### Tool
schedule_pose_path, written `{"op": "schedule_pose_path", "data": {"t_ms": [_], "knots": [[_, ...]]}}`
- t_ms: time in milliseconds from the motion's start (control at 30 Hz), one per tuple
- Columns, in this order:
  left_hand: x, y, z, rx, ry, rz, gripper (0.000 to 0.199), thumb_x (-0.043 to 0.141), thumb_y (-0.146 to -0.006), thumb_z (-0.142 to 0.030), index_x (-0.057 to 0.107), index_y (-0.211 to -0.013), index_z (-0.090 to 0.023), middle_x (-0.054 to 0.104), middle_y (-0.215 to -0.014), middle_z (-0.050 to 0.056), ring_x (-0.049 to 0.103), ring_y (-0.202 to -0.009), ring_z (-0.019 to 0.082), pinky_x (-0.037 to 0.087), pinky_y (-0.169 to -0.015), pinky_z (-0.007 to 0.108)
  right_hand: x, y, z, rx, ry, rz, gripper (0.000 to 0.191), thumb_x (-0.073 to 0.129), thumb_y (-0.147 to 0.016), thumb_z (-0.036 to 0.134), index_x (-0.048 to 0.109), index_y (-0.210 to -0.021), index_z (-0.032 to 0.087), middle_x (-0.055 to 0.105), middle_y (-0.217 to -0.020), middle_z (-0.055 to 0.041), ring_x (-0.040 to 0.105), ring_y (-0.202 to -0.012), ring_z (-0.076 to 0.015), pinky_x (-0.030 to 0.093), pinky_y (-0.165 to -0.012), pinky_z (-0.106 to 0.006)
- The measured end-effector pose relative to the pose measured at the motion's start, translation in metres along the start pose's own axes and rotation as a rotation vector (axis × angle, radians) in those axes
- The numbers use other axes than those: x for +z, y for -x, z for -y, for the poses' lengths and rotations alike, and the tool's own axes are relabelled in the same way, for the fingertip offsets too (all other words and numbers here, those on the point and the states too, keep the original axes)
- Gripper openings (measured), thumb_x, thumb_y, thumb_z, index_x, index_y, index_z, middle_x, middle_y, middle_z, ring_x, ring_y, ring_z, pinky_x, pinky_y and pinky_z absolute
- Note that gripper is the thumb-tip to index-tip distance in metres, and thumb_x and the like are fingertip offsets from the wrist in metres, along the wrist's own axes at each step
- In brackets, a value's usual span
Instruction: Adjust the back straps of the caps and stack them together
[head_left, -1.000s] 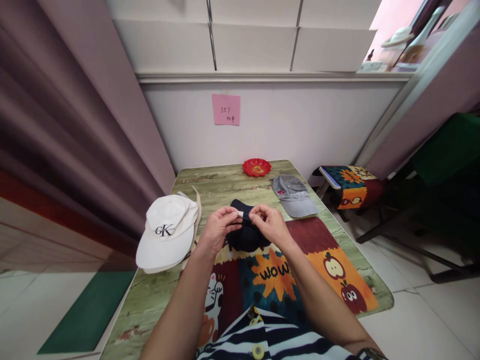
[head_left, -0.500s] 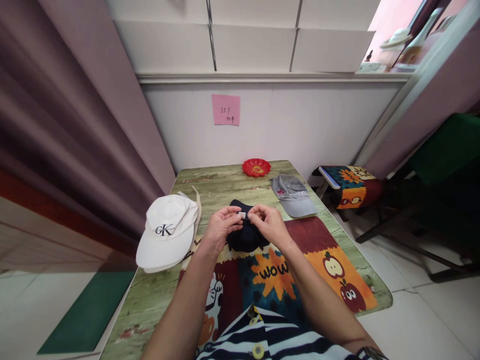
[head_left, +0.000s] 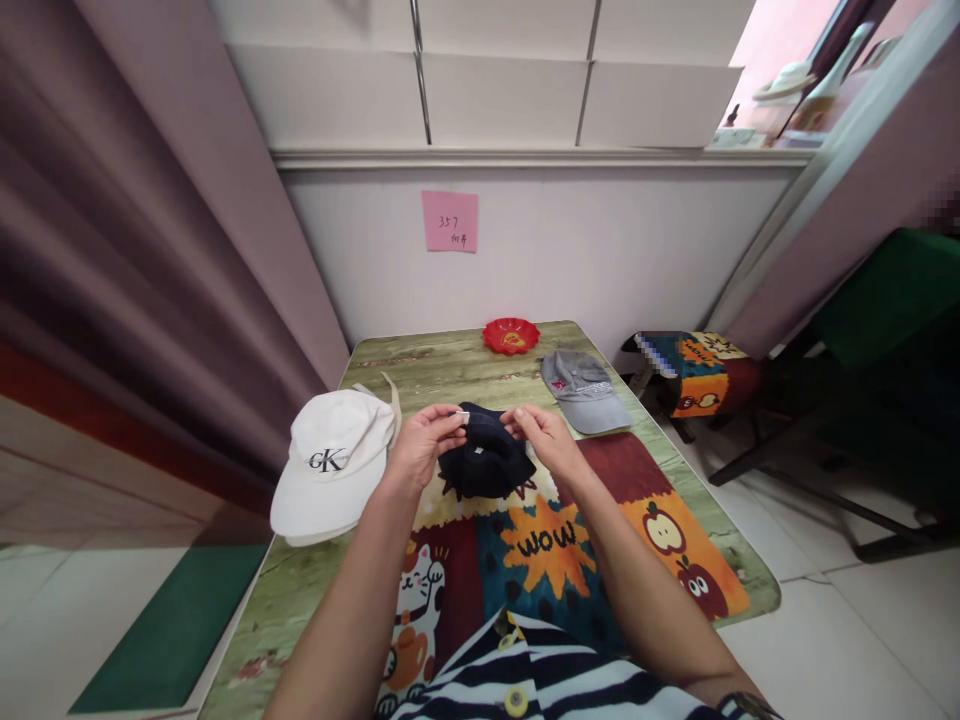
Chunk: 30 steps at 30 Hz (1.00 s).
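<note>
Head view, with a navy cap (head_left: 487, 472) held between the left hand (head_left: 429, 442) and the right hand (head_left: 546, 440), over the far edge of a patterned mat (head_left: 551, 540) on the table (head_left: 420, 352). Wider than deep, with long axis running roughly crosswise from one grip to the other. Rounded lower edge facing the striped shirt (head_left: 525, 675), upper edge facing the wall (head_left: 570, 240), dark hollow partly showing in between. Too dark for telling brim from crown, or for telling full contact with the mat from a slight lift.

Left grip narrow: thumb and fingertips pinched on a small white tag (head_left: 463, 416) at the upper left edge of the cap. Right grip also narrow: thumb and fingertips drawn together on the upper right edge, with fabric partly hidden behind the fingers. Both grips well apart from each other, with dark cloth spanning the space between.

To the left of the left grip, near the forearm, a white cap (head_left: 330, 465), brim toward the near side. Just beyond and right of the right grip, a gray cap (head_left: 585, 388), brim also nearward. Farther off, beyond both grips, a red scalloped dish (head_left: 511, 336).
</note>
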<state>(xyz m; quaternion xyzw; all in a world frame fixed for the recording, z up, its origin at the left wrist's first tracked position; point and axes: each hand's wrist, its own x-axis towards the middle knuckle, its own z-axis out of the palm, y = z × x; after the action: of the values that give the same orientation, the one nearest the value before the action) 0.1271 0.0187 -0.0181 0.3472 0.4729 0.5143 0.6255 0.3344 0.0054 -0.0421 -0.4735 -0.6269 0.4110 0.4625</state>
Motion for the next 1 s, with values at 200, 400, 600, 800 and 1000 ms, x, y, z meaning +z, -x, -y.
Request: {"op": "schedule_pose_path", "data": {"t_ms": [200, 400, 600, 800, 1000], "knots": [[-0.008, -0.011, -0.002, -0.017, 0.060, -0.054, 0.023, 0.079, -0.064, -0.008, 0.067, -0.082, -0.011, 0.070, -0.071, 0.003, 0.065, -0.058, 0.011, 0.058, -0.062, 0.025, -0.010, 0.003, -0.006, 0.091, 0.201, 0.344, 0.028, 0.074, -0.073, 0.037, 0.071, -0.095, 0.019, 0.066, -0.072, 0.0024, 0.056, -0.064, -0.0129, 0.041, -0.061, -0.023], [-0.010, -0.011, 0.008, -0.013, 0.067, -0.048, 0.021, 0.078, -0.065, -0.008, 0.067, -0.082, -0.010, 0.068, -0.068, 0.002, 0.064, -0.057, 0.011, 0.057, -0.060, 0.024, -0.017, -0.009, -0.004, -0.090, 0.448, -0.058, 0.017, 0.064, -0.080, 0.029, 0.071, -0.094, 0.024, 0.072, -0.087, -0.0011, 0.061, -0.082, -0.0195, 0.043, -0.077, -0.030], [-0.009, -0.010, 0.014, -0.061, 0.098, -0.066, 0.021, 0.079, -0.064, -0.005, 0.066, -0.080, -0.010, 0.069, -0.068, 0.004, 0.065, -0.058, 0.012, 0.058, -0.060, 0.024, -0.026, -0.010, 0.002, -0.059, 0.368, 0.105, 0.030, 0.069, -0.078, 0.035, 0.071, -0.105, 0.024, 0.073, -0.098, -0.0030, 0.066, -0.088, -0.0212, 0.046, -0.078, -0.032], [0.000, -0.011, 0.023, -0.088, 0.157, -0.033, 0.020, 0.079, -0.063, -0.005, 0.067, -0.078, -0.011, 0.069, -0.068, 0.003, 0.065, -0.058, 0.011, 0.057, -0.058, 0.023, 0.007, -0.007, 0.008, -0.226, 0.430, 0.008, 0.041, 0.075, -0.077, 0.039, 0.066, -0.115, 0.029, 0.072, -0.113, -0.0031, 0.064, -0.107, -0.0250, 0.027, -0.111, -0.051], [0.004, -0.005, 0.025, -0.066, 0.127, 0.007, 0.022, 0.083, -0.060, -0.011, 0.068, -0.077, -0.011, 0.072, -0.074, 0.005, 0.068, -0.064, 0.013, 0.056, -0.061, 0.021, 0.029, -0.008, 0.008, -0.319, 0.518, -0.077, 0.023, 0.067, -0.087, 0.037, 0.070, -0.109, 0.030, 0.074, -0.104, -0.0022, 0.065, -0.102, -0.0218, 0.015, -0.115, -0.054]]}}
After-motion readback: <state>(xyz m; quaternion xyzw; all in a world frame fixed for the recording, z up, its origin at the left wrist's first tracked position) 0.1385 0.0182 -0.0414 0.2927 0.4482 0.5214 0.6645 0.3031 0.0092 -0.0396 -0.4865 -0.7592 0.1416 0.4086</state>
